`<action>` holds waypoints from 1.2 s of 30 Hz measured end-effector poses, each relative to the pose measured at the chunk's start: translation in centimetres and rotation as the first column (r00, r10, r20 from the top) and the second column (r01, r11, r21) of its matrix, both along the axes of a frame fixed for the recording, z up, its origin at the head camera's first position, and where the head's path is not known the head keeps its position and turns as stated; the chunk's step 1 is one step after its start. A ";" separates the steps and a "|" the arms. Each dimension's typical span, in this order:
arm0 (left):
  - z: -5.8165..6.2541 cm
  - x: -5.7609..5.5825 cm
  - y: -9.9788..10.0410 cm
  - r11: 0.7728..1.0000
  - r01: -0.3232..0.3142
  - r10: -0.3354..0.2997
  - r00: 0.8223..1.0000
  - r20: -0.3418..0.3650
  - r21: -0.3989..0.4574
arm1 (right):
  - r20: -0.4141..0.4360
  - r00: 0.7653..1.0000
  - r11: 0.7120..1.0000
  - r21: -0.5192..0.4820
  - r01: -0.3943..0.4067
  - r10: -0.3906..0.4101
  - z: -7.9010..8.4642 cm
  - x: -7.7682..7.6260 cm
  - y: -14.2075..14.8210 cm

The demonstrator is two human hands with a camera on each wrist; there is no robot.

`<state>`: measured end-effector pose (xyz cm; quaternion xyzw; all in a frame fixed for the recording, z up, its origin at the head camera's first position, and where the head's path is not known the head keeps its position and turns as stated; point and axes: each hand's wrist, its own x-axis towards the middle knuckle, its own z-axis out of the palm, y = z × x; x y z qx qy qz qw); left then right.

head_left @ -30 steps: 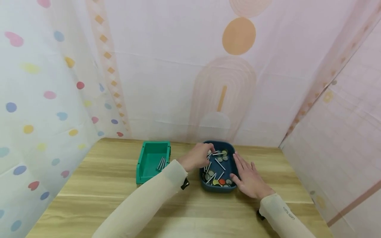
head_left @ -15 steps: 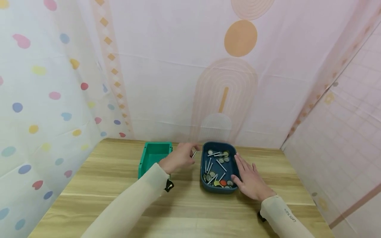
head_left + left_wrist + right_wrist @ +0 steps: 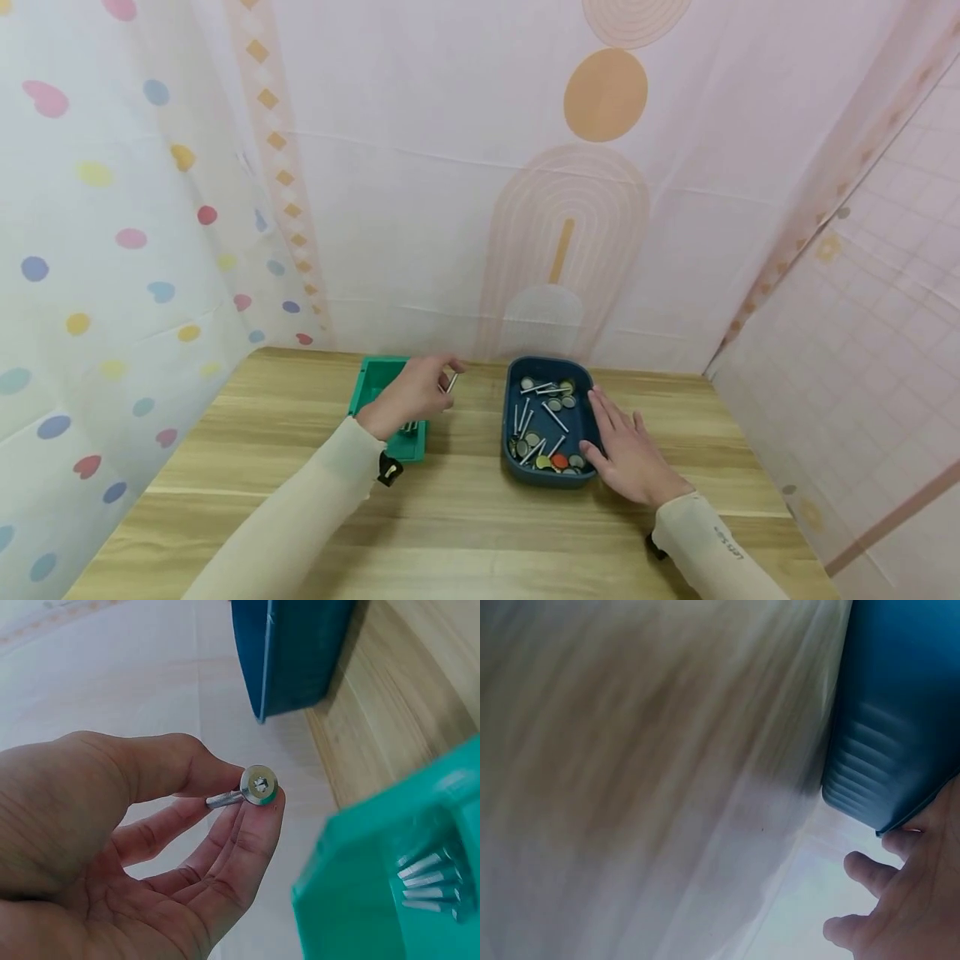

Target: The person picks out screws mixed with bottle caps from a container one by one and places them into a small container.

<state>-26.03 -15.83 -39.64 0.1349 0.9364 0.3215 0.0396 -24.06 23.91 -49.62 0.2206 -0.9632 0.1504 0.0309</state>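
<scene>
My left hand is over the right side of the green bin, pinching a silver bolt between thumb and fingertips. In the left wrist view the bolt's flat round head with its socket faces the camera. Several similar bolts lie inside the bin, partly hidden by the hand in the head view. My right hand rests with extended fingers against the right rim of the dark blue box. Inside that box lie scattered loose bolts and small round discs resembling bottle caps, in silver, yellow and red.
Both containers stand near the back of a wooden table, with a strip of tabletop between them. A patterned cloth hangs behind the table and along both sides.
My left hand has come up out of the blue box with a bolt and moved left to the green bin. The right hand has stayed at the box's rim.
</scene>
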 end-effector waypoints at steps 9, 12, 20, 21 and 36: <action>-0.6 0.8 -3.1 0.999 -0.047 0.047 0.999 -0.010 -0.008 | 0.013 1.000 1.000 -0.002 0.005 -0.004 0.0 0.1 -0.1; -0.7 0.7 -3.8 0.998 -0.063 0.063 0.998 -0.013 0.000 | 0.013 1.000 1.000 -0.003 0.006 -0.006 0.2 0.1 -0.2; -1.6 0.6 -5.4 0.996 -0.084 0.084 0.996 -0.014 0.000 | 0.020 1.000 1.000 -0.005 0.006 -0.006 0.2 0.3 -0.3; -1.7 0.5 -5.5 0.996 -0.087 0.087 0.996 -0.010 -0.001 | 0.020 1.000 1.000 -0.006 0.006 -0.006 0.2 0.4 -0.3; -4.5 -1.8 -7.0 0.982 -0.159 0.171 0.979 0.109 -0.105 | 0.028 1.000 1.000 -0.001 0.006 -0.006 0.3 0.5 -0.4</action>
